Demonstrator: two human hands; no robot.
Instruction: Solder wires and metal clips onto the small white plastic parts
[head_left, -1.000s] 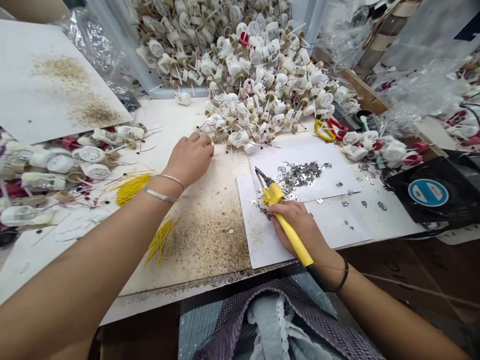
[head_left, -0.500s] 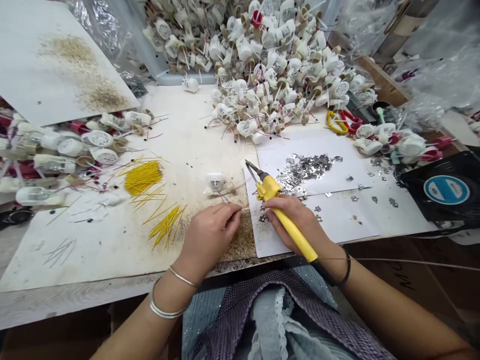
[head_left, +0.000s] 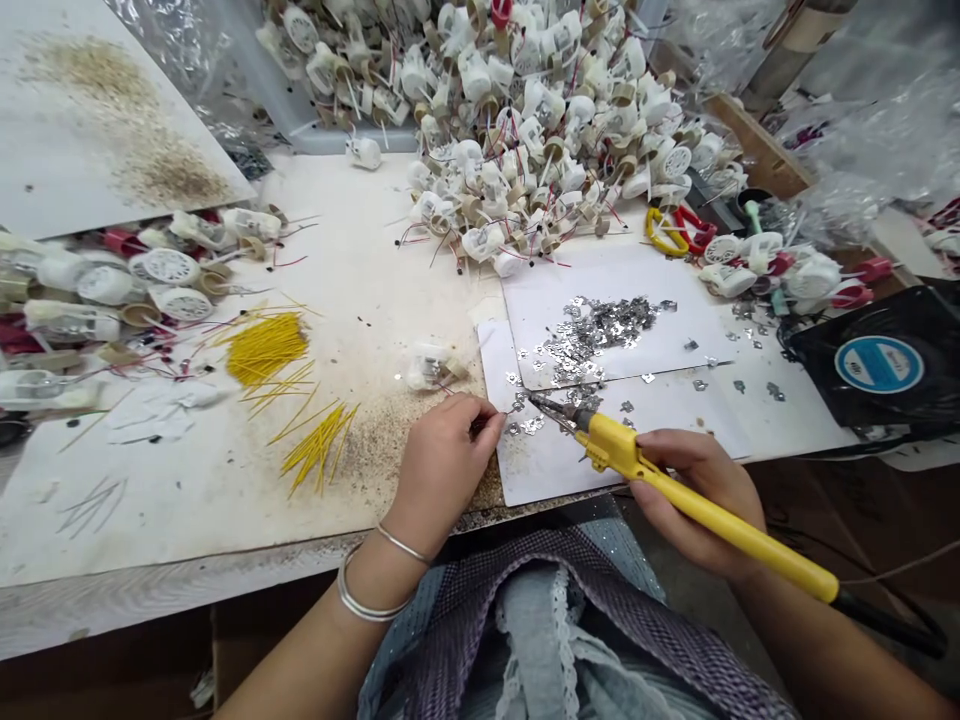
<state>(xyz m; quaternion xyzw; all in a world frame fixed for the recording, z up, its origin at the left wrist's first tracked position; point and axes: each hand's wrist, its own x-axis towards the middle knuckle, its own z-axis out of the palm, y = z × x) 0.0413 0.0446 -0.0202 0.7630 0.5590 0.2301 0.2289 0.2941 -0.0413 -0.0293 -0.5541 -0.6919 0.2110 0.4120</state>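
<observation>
My right hand (head_left: 701, 490) is wrapped around a yellow soldering iron (head_left: 720, 520) with a trigger and a wire-feed tube beside its tip. The tip points left, over small metal tabs at the near edge of the pile. My left hand (head_left: 450, 450) is closed in a pinch on a thin wire (head_left: 511, 412), whose end pokes out just short of the iron's tip. Behind that hand lies a small white and clear plastic unit (head_left: 433, 368) with leads running toward my fingers. A heap of small metal tabs (head_left: 600, 335) lies on white sheets (head_left: 555, 470).
Yellow wires (head_left: 266, 348) lie in bundles at left. White plastic units (head_left: 517, 150) are heaped at the back, more at left. Yellow- and red-handled tools (head_left: 666, 232) lie back right, near a black reel with a blue label (head_left: 877, 365). Brown debris (head_left: 390, 450) covers the near table.
The soldering iron has swung down and right, its tip now low over the tabs near my left hand. My left hand has moved slightly right with the wire. The view has shifted a little.
</observation>
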